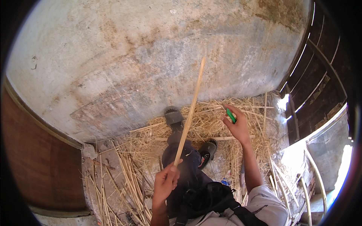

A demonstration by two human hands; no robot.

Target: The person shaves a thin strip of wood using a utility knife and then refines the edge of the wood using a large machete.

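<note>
My left hand (166,180) is closed round the lower end of a long, pale split-bamboo strip (190,113). The strip slants up and away, its far tip in front of the stained wall. To the right, my right hand (238,125) grips a green-handled utility knife (230,115), with a short dark blade end showing past the fingers. Knife and strip are apart. Below the strip are my legs in dark trousers (184,156) and my dark shoes (208,150).
Shavings and straw-like strips (211,120) cover the floor along the concrete wall (158,67). Long bamboo strips (128,177) lie at lower left, beside a brown wooden panel (41,158). More curved strips (305,196) stand at lower right. Dark wooden boards (316,71) rise at far right.
</note>
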